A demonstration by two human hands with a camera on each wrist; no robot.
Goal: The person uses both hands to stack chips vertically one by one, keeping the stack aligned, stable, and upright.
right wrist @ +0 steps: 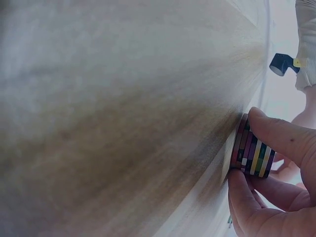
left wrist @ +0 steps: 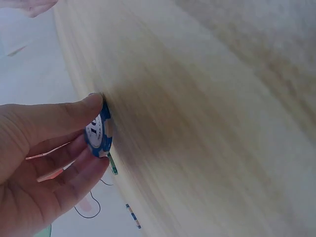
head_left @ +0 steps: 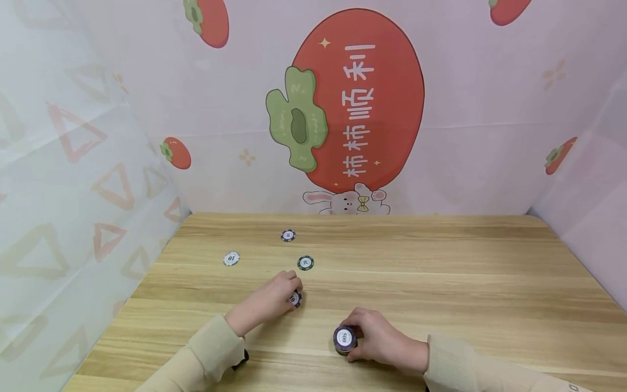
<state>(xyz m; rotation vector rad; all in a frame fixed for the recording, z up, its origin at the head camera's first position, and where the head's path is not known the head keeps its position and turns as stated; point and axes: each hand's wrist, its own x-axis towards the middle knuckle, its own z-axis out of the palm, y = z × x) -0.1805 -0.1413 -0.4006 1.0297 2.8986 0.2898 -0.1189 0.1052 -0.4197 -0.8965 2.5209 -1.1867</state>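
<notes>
My left hand (head_left: pixel 278 294) pinches a blue-edged poker chip (left wrist: pixel 99 129) marked 10 between thumb and fingertips, low over the wooden table. In the head view a dark green-edged chip (head_left: pixel 306 263) lies just beyond that hand. Nearer the front edge, my right hand (head_left: pixel 377 338) grips a stack of poker chips (right wrist: pixel 252 150) from its side, thumb and fingers around it. The stack stands on the table, its layers in several colours, and a dark purple chip (head_left: pixel 345 338) marked 500 forms its top.
Farther back on the table (head_left: pixel 441 261) lie a white chip (head_left: pixel 232 258) marked 10 at the left and a dark blue-edged chip (head_left: pixel 288 235). Behind the table hangs a backdrop with a big red persimmon (head_left: pixel 387 109); a patterned sheet (head_left: pixel 73 179) borders the left side.
</notes>
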